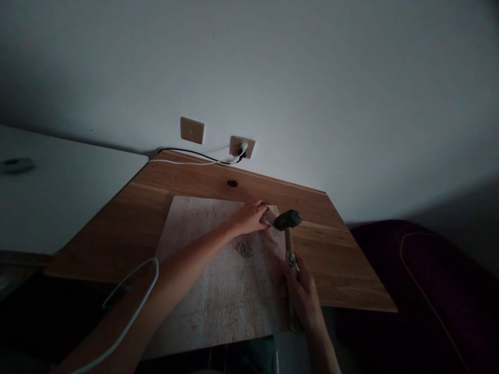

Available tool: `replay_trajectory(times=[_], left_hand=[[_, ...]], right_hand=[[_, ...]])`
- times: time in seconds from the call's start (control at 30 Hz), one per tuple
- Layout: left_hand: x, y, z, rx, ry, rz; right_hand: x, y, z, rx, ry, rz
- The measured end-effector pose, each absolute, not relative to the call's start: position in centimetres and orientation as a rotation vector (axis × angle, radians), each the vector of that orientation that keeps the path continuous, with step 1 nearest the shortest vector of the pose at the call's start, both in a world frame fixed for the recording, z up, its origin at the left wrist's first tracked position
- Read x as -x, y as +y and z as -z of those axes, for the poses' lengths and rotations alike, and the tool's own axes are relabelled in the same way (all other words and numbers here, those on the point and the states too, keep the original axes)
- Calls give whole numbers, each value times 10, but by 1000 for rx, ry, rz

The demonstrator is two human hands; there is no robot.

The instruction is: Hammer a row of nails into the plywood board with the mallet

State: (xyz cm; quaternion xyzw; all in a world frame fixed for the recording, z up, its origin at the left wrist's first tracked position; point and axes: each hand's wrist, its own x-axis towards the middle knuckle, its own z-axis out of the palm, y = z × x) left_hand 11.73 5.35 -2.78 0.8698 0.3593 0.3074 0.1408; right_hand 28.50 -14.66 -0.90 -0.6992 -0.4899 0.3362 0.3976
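Observation:
My left hand (247,218) rests at the far end of a pale wood-grain board (218,296), its fingertips pinching a small nail (267,223) upright against the surface. My right hand (302,296) grips the wooden handle of a small hammer with a dark steel head (287,219). That head hangs just beside the nail, and I cannot tell whether they touch. A small heap of nails (245,249) lies on the board below my left hand. Several tiny marks or nail points (206,213) form a row near the board's far edge.
The board lies on an oak desk (234,187) with a round cable hole. A white table (58,197) adjoins it at left. Behind are wall sockets (242,146) with plugged-in cables. Dark fabric (405,291) with a yellow cord lies at right. A white cable (136,306) crosses near my left forearm.

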Motion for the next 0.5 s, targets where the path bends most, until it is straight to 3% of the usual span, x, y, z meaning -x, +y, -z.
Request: replay_trajectory(times=[0.5], left_hand=[[-117, 56, 35, -2503, 1066, -868]], right_hand=[[-281, -139, -1, 1691, -1286, -792]])
